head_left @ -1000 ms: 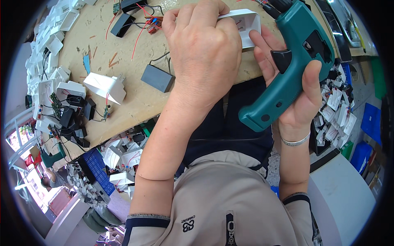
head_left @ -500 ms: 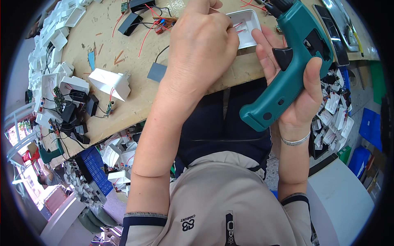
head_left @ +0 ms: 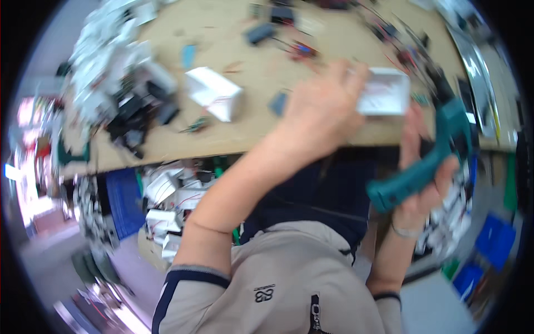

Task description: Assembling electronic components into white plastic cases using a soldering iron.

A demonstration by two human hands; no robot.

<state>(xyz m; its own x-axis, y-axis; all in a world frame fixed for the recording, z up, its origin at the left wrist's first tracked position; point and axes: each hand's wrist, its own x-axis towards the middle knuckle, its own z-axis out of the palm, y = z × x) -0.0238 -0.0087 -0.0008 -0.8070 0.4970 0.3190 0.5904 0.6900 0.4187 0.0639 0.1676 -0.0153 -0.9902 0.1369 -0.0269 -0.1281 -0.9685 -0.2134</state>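
Observation:
My left hand [head_left: 324,106] reaches over the workbench, its fingers closed at the left edge of a shallow white plastic box [head_left: 382,112]. The box's open side faces up, and thin reddish wires show faintly inside. In my right hand [head_left: 417,206] rests a green power screwdriver [head_left: 409,181], its handle across the palm and thumb, its black nose pointing to the far right. The fingers of that hand stretch up close to the box's right corner; whether they touch it I cannot tell. Motion blurs both hands.
The bench [head_left: 239,136] carries another white box [head_left: 214,89] with a small green circuit board [head_left: 197,123], dark blocks [head_left: 260,33] and a wired board [head_left: 303,50]. White housings [head_left: 105,67] pile up at left. A metal tray [head_left: 473,72] lies at right.
The whole view has shifted, with the bench showing lower and further right. Both hands appear further right in the picture, the white box and the screwdriver with them. The screwdriver is tilted flatter.

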